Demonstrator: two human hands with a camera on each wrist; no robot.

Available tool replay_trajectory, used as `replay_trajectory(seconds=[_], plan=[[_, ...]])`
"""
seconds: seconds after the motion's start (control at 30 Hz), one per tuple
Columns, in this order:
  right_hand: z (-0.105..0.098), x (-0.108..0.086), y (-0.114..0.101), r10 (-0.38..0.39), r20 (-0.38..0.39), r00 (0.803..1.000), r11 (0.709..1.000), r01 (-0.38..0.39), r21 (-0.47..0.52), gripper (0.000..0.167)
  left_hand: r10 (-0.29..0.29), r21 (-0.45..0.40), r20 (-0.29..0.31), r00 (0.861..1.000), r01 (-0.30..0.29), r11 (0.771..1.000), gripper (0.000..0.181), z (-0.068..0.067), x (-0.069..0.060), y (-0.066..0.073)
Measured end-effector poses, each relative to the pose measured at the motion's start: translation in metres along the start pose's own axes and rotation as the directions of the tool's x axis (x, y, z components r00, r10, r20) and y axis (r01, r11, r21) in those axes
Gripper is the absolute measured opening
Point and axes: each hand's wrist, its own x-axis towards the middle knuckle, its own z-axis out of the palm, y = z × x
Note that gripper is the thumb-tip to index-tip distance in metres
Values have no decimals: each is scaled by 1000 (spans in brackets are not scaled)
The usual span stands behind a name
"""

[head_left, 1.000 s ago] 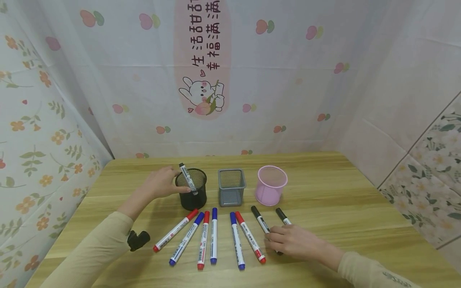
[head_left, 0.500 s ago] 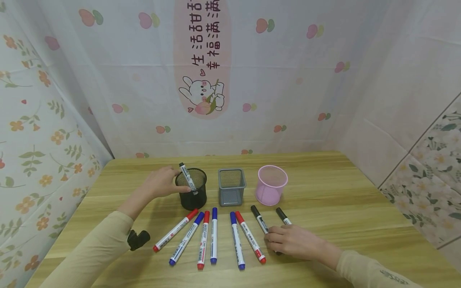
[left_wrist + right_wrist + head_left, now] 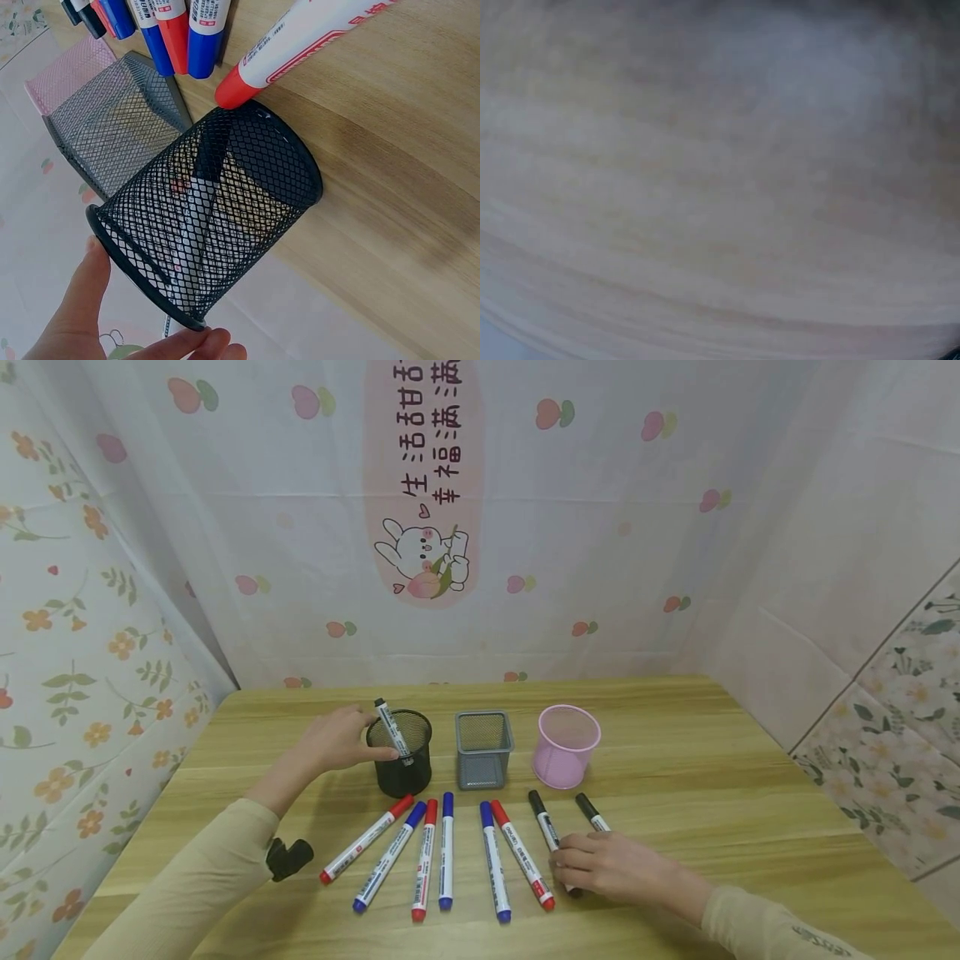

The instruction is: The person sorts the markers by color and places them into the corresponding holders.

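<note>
The black-capped marker (image 3: 548,829) is lying on the wood-grain table (image 3: 675,735), your right hand (image 3: 611,867) curling fingers round it; you're seemingly securing it, next needing a lift. Your left hand (image 3: 337,742) is pinching the black mesh cup (image 3: 405,781) at its rim.

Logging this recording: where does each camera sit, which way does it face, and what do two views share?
Head: worn on the head, facing forward and down over the table; shows both sleeved forearms, the left hand on the black mesh cup and the right hand on a black-capped marker.
Left wrist: on that wrist, facing the same cup; part of the left hand shows, gripping its rim.
Right wrist: on that wrist; too blurred to tell what it faces.
Shared by head and left wrist: the cup, the gray square holder.
</note>
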Motion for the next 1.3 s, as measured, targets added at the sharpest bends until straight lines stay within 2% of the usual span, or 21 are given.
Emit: replay_trajectory(seconds=[0.13, 0.4, 0.63, 0.83, 0.97, 1.17, 1.3], plan=[[-2, 2, -1, 70, -39, 997, 996, -68, 54, 49, -3, -2, 1, 1000, 3, 1000, 76, 0, 0, 1], [-7, 7, 0, 223, -120, 967, 956, -193, 222, 44, -6, 11, -1, 1000, 6, 1000, 75, -1, -1, 1], [-10, 13, 4, 262, -255, 931, 930, -174, 323, 32, -6, 15, 1, 1000, 6, 1000, 75, -1, -1, 2], [-13, 17, 6, 307, -304, 902, 906, -179, 384, 28, -8, 15, 5, 1000, 8, 1000, 77, -2, 0, 2], [-16, 20, 7, 359, -332, 872, 881, -199, 429, 27, -8, 15, 5, 1000, 7, 1000, 77, -2, 0, 2], [-19, 23, 9, 479, -334, 812, 808, -259, 530, 26, -9, 21, 2, 1000, 8, 1000, 75, -2, -1, 2], [-25, 28, 12, 525, -355, 774, 763, -241, 600, 23, -9, 22, 1, 1000, 9, 1000, 74, -2, -1, 2]])
